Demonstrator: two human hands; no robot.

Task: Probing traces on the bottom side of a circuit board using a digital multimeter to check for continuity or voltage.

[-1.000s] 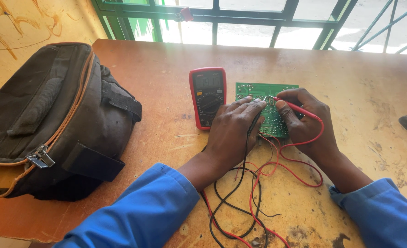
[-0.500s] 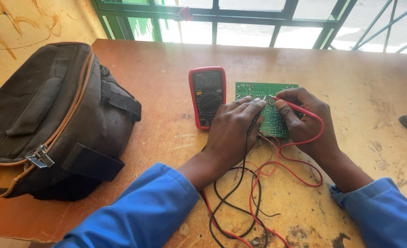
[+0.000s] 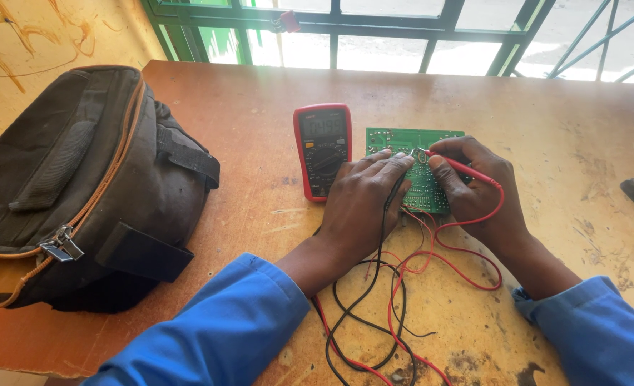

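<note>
**Two probes held steady on the board**

Nothing has shifted since the earlier frames: both hands sit where they were on the green rectangular circuit board [image 3: 423, 187], and the red-cased handheld meter [image 3: 323, 150] lies just beside its left edge on the worn brown wooden table [image 3: 260, 114].

The left hand [image 3: 363, 207] is curled over the board's left half, closed around the black test lead [image 3: 385, 221], whose tip is hidden under the fingers. The right hand [image 3: 478, 189] pinches the slim red test probe [image 3: 460, 168] between thumb and fingers, with its tip pressed down near the board's upper middle.

The risks, as I judge them: the probe tips stand close together (close enough to bridge neighbouring solder points if either hand slips), and the board rests loose on the table, so a push could skate it sideways. The tangled red and black wires [image 3: 395, 307] loop under both wrists; a snagged blue sleeve [image 3: 217, 336] could tug a probe off its point. The dark zippered fabric bag [image 3: 81, 193] lies well apart, to the left.
</note>
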